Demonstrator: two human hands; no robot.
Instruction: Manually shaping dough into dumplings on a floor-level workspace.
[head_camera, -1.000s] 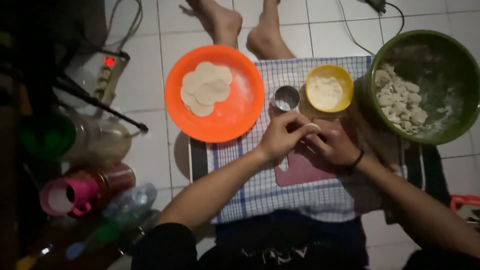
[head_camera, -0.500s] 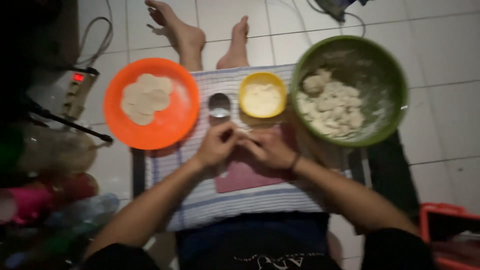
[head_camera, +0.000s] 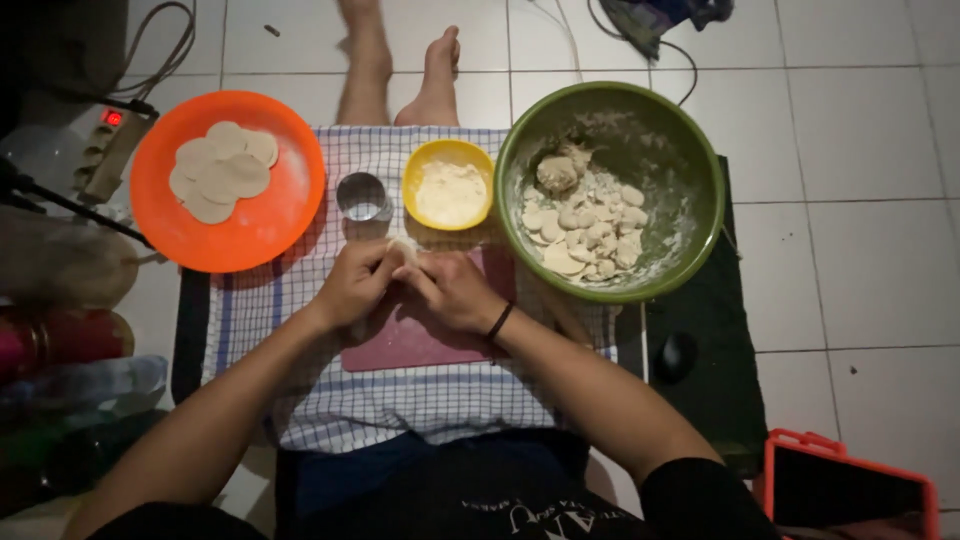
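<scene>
My left hand (head_camera: 355, 283) and right hand (head_camera: 452, 290) meet mid-frame, fingers closed around a dough piece (head_camera: 403, 249), over the pink board (head_camera: 420, 340), below the yellow bowl (head_camera: 449, 185), green bowl (head_camera: 700, 200) at right.

The left hand (head_camera: 352, 283) and right hand (head_camera: 452, 290) cover most of the dough piece (head_camera: 403, 247) pinched between them, so its shape cannot be told; they also hide much of the pink cutting board (head_camera: 410, 345); the orange case (head_camera: 850, 490) is cut off by the bottom edge; the bottles (head_camera: 60, 370) at the left edge are dark and blurred; the feet (head_camera: 400, 60) run off the top edge.
</scene>
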